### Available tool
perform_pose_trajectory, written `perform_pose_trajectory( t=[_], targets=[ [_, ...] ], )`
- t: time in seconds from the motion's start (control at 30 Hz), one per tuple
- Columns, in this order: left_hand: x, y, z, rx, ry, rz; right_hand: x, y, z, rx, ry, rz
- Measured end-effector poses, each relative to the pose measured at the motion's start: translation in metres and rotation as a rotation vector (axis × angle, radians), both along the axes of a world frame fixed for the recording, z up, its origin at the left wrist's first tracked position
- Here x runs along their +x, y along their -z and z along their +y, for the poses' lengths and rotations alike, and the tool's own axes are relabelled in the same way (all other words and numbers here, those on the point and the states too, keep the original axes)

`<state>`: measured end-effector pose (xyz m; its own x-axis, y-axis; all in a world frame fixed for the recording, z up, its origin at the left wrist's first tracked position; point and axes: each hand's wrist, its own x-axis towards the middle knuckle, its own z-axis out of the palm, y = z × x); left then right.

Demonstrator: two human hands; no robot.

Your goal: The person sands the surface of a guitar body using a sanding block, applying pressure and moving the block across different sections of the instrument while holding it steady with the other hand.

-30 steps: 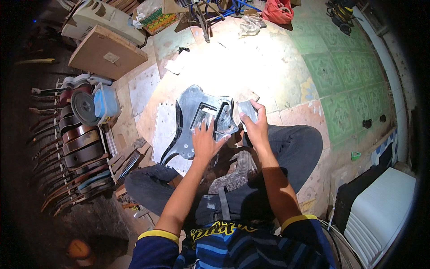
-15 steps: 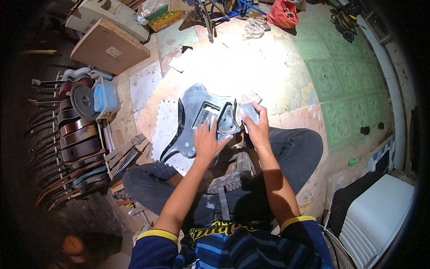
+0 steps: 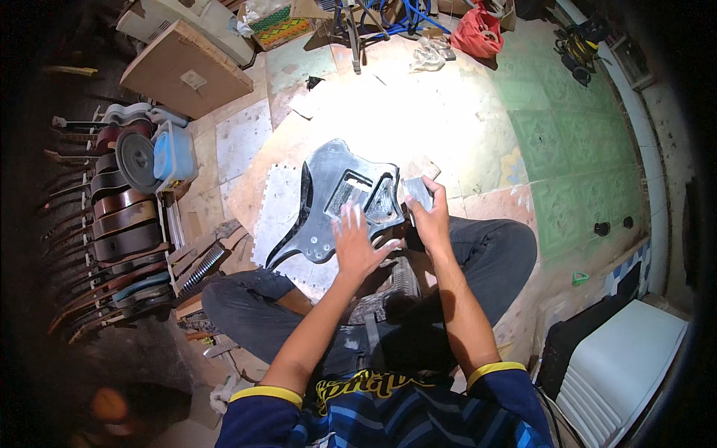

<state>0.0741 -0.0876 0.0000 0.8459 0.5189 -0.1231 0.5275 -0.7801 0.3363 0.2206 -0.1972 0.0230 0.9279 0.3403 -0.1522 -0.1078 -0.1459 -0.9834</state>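
Note:
A dusty black electric guitar body (image 3: 321, 187) with routed cavities and pointed horns lies over my crossed legs and a pale foam mat (image 3: 276, 209). My left hand (image 3: 357, 246) is spread over the lower part of the body by the cavities, fingertips whitened with dust, holding nothing. My right hand (image 3: 433, 224) grips a flat grey sanding block (image 3: 417, 190) upright beside the body's right edge. Just beyond it is a small pale wooden piece (image 3: 423, 167), partly hidden.
At left stand a rack of guitars (image 3: 127, 239), a plastic bin (image 3: 179, 160) and a board (image 3: 183, 71). Stands (image 3: 355, 45), a red bag (image 3: 476, 33) and black-yellow gear (image 3: 582, 63) lie at the back. A white appliance (image 3: 627, 366) sits at lower right, a spring (image 3: 209, 269) by my left knee.
My left hand has shifted slightly right and down along the guitar body, which sits a little further right. My right hand and its block have moved slightly right and down.

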Motion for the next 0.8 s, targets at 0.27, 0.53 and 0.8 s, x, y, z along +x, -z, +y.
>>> perform_pose_trajectory(
  t=[0.27, 0.53, 0.8],
  targets=[
    [0.022, 0.009, -0.011, -0.002, 0.268, -0.025, 0.006, 0.038, -0.008, -0.103, 0.011, -0.028],
    [-0.050, 0.016, 0.050, 0.037, 0.167, 0.065, 0.004, 0.051, -0.013, -0.244, -0.032, -0.206],
    [-0.066, 0.030, 0.122, 0.019, -0.451, 0.067, -0.036, -0.001, -0.006, -0.500, -0.560, -0.651]
  ],
)
